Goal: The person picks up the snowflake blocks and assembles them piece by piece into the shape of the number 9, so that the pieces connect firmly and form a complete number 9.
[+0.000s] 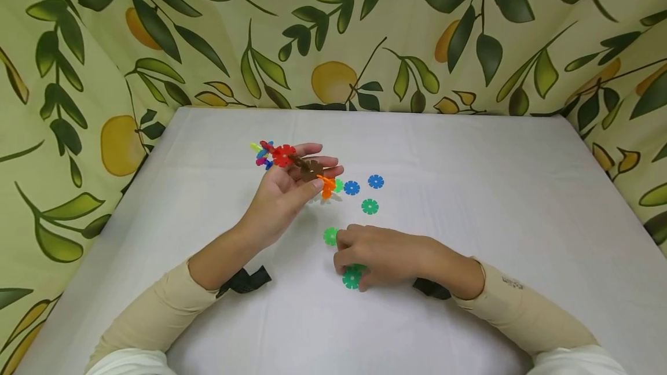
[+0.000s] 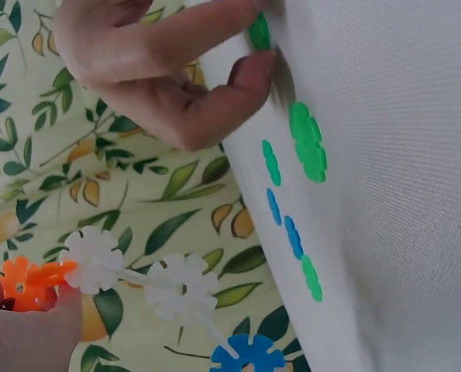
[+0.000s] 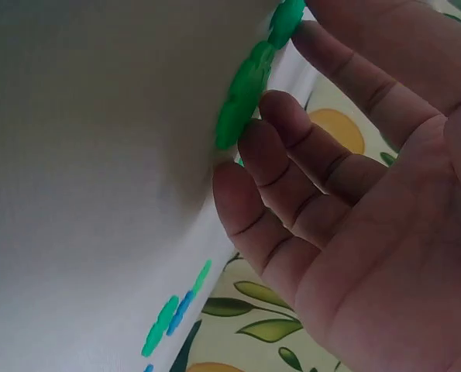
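Observation:
In the head view, the left hand (image 1: pixel 276 201) holds up a chain of notched discs in red, brown and orange (image 1: pixel 327 186), the orange piece under its thumb. White discs (image 2: pixel 181 287) and a blue one (image 2: pixel 249 355) hang on the chain in the left wrist view. The right hand (image 1: pixel 388 254) is low over the table, fingers bent around a dark green disc (image 1: pixel 352 278). In the right wrist view, that hand's fingertips touch two green discs (image 3: pixel 244 97) that meet at their edges; how firmly they are held cannot be told.
A light green disc (image 1: pixel 330 236) lies just left of the right hand. Farther back lie a green disc (image 1: pixel 370 206), two blue discs (image 1: pixel 376 181) and another light green one. Black straps show beside both wrists. A leaf-patterned cloth hangs behind the white table (image 1: pixel 469 190).

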{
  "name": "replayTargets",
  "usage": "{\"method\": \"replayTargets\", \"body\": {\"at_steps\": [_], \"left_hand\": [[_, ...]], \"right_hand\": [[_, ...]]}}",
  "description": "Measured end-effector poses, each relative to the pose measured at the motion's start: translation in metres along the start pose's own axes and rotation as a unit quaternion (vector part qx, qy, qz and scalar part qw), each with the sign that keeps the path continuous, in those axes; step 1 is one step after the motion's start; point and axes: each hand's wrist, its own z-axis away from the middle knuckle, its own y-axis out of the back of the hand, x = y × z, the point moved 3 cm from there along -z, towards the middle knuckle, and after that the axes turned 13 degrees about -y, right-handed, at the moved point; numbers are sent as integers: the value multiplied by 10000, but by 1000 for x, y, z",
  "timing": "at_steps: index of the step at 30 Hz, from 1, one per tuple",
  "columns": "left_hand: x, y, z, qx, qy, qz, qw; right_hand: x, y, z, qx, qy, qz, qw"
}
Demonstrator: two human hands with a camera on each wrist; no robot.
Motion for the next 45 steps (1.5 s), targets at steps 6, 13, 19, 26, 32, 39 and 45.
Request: {"method": "replayTargets", "body": {"at_steps": [6,13,19,26,32,39,45], "left_hand": [[1,-1,2,-517,-945,-991,9892],[-1,-4,5,-778,-1008,-880,9880],[-3,-4,4,-899,-1119,-814,9863],[-7,-8,7,-860,-937,-581,9902],[-9,-11,9,-793,-327,-429,9954],[-9,-12,10,-367,272,-60,9989],[-10,-17,14,-464,-176,-37,9988]], "right_hand": [[-1,-3,-1,-263,-118,-262,9992],[12,1,-1,-625,-918,-883,9899],[28,10,1,-543,-1260,-979,9857],[30,38,14,77,333,-3042,9520],[21,52,21,189,679,-4888,8695],[13,51,19,761,133,-5648,8216],[0,45,17,937,280,-5415,8350]]}}
